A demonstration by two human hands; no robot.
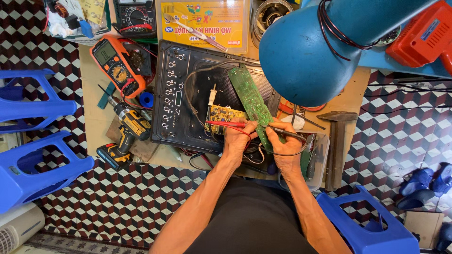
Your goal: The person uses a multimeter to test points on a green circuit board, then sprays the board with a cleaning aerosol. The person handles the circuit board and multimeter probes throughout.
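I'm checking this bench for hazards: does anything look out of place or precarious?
The hammer lies at the table edge, its handle crossing a clear container. The cordless drill overhangs the left edge. Left hand holds the red probe, right hand the black probe, on the green circuit board.

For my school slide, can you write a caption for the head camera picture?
Left hand holds a red probe and right hand a black probe on a long green circuit board.
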